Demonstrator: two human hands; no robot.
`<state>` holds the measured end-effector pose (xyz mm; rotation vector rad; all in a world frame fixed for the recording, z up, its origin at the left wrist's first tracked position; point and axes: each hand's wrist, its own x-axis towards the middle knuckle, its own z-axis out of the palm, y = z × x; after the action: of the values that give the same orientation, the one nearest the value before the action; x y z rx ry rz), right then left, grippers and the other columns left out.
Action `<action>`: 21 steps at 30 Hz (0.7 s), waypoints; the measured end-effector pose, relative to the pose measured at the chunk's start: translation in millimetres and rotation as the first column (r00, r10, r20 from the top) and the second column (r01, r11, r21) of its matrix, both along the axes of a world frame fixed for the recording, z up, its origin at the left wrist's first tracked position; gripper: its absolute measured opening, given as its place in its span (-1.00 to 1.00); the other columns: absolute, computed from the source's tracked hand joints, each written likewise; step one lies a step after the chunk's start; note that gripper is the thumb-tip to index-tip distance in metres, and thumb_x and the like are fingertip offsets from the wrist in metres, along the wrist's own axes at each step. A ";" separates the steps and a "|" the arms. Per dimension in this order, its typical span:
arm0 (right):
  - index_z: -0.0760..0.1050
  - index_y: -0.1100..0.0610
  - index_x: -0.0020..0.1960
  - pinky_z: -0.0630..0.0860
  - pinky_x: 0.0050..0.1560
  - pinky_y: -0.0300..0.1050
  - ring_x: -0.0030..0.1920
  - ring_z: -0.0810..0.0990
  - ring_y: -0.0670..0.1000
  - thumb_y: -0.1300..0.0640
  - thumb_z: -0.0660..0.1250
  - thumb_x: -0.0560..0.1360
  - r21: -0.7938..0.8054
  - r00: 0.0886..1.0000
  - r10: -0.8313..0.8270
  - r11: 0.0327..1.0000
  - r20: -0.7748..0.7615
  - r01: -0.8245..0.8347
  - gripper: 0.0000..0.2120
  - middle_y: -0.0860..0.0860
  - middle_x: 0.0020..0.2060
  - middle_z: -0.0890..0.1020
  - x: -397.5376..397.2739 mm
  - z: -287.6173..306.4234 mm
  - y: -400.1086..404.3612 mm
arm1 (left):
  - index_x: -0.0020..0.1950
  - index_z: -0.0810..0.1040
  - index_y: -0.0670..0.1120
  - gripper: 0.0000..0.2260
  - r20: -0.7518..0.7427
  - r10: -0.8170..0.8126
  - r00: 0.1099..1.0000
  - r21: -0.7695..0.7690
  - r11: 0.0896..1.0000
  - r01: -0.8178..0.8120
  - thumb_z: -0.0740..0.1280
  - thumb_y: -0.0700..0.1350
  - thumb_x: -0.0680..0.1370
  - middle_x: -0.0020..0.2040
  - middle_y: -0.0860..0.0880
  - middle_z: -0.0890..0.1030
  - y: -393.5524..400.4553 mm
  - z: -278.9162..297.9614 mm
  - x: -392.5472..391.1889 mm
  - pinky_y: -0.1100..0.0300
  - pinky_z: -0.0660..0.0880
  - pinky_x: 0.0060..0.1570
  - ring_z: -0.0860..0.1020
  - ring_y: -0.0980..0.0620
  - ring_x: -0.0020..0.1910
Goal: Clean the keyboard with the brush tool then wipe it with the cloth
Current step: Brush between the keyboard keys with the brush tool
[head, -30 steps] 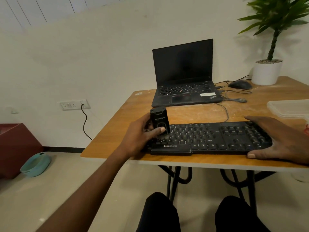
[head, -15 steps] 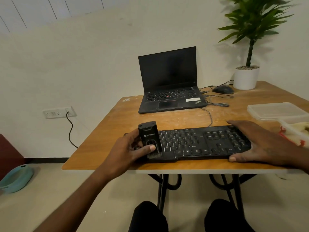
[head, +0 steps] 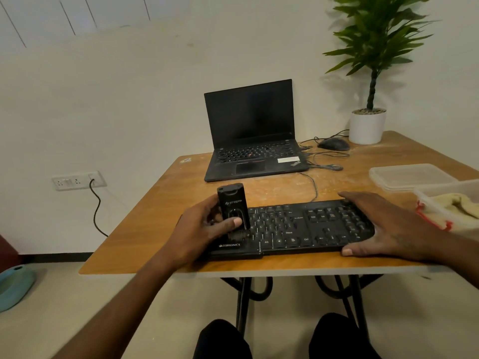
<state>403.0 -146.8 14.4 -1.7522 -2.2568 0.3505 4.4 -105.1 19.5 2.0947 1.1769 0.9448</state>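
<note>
Head view: my left hand (head: 199,229) grips the upright black brush tool (head: 232,207), bristles on the black plastic keyboard (head: 298,226) at nine o'clock, while my right hand (head: 383,226) lies spread flat at three o'clock.

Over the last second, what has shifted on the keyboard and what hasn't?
The left hand, gripping the brush tool, has drawn it from the upper key rows down toward the near edge of the keyboard, at its left end. The right hand stays flat on the right end, and the keyboard has not moved on the table.
</note>
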 end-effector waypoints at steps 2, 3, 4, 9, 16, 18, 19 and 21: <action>-0.10 -0.27 0.58 0.43 0.39 0.06 0.45 0.24 -0.14 -0.67 0.34 0.12 0.001 1.000 0.007 1.000 -0.002 -0.007 0.21 -0.17 0.54 0.16 1.0 -1.1 0.2 | 0.44 0.49 0.10 -0.53 0.023 -0.047 0.999 -0.037 0.998 0.047 0.46 0.07 0.54 0.06 0.13 0.69 -19.9 -4.3 -0.3 0.28 0.61 -0.06 0.68 0.07 0.01; -0.11 -0.27 0.58 0.42 0.39 0.06 0.44 0.24 -0.14 -0.67 0.34 0.12 0.001 1.000 0.013 1.000 -0.004 -0.013 0.20 -0.17 0.54 0.16 1.3 -1.5 0.2 | 0.44 0.49 0.09 -0.53 0.019 -0.058 0.998 -0.037 0.998 0.058 0.46 0.05 0.54 0.05 0.15 0.69 -26.5 -5.5 0.5 0.30 0.60 -0.07 0.67 0.09 0.01; -0.12 -0.28 0.58 0.42 0.39 0.06 0.44 0.24 -0.14 -0.66 0.34 0.12 0.000 1.000 0.017 1.000 -0.007 -0.017 0.20 -0.17 0.54 0.16 1.6 -1.8 0.2 | 0.44 0.49 0.08 -0.54 0.009 -0.059 0.998 -0.031 0.998 0.060 0.46 0.03 0.55 0.04 0.18 0.69 -29.4 -5.6 1.4 0.33 0.59 -0.08 0.67 0.12 0.00; -0.17 -0.31 0.57 0.37 0.43 0.02 0.42 0.21 -0.18 -0.65 0.37 0.12 -0.028 0.999 0.042 0.999 -0.001 -0.042 0.22 -0.18 0.53 0.15 1.6 1.9 2.4 | 0.49 0.49 0.01 -0.54 -0.055 0.053 0.997 0.049 0.998 -0.050 0.48 -0.03 0.60 0.00 0.12 0.69 10.6 3.3 3.6 0.38 0.55 -0.11 0.66 0.23 -0.02; -0.19 -0.30 0.57 0.41 0.39 0.04 0.40 0.19 -0.20 -0.67 0.36 0.09 -0.030 1.000 0.023 0.999 0.016 -0.022 0.25 -0.21 0.50 0.14 4.0 -0.6 3.4 | 0.39 0.51 0.08 -0.61 -0.078 0.087 0.993 0.070 0.994 -0.082 0.47 0.06 0.59 -0.02 0.09 0.66 38.8 6.8 13.1 0.37 0.56 -0.11 0.63 0.13 -0.05; -0.18 -0.29 0.57 0.39 0.41 0.04 0.43 0.18 -0.18 -0.68 0.33 0.09 -0.016 1.000 0.014 1.000 0.027 -0.013 0.25 -0.20 0.51 0.14 5.3 -2.6 4.4 | 0.40 0.51 0.11 -0.57 -0.047 0.039 0.998 0.042 0.998 -0.037 0.46 0.11 0.55 -0.01 0.05 0.69 22.0 4.3 8.7 0.33 0.58 -0.09 0.65 0.14 -0.01; -0.18 -0.28 0.56 0.37 0.42 0.03 0.44 0.17 -0.17 -0.69 0.32 0.09 -0.018 1.000 0.009 1.000 0.027 -0.009 0.24 -0.20 0.52 0.13 5.8 -3.9 4.6 | 0.42 0.51 0.09 -0.54 -0.019 0.010 1.000 0.011 1.000 -0.010 0.45 0.11 0.53 0.03 0.05 0.70 10.7 2.7 5.9 0.30 0.60 -0.07 0.67 0.13 0.01; -0.18 -0.30 0.55 0.37 0.41 0.01 0.42 0.18 -0.18 -0.69 0.32 0.08 -0.016 1.000 0.008 1.000 0.025 -0.008 0.23 -0.20 0.51 0.13 5.6 -3.2 4.4 | 0.45 0.50 0.08 -0.52 0.045 -0.038 0.998 -0.040 0.998 0.040 0.47 0.06 0.54 0.13 0.08 0.70 -13.3 -0.2 -2.2 0.22 0.64 0.01 0.68 0.07 0.10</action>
<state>408.6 -142.4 11.2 -1.7649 -2.2851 0.3509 2.2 -118.4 19.4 2.0464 1.1198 0.9370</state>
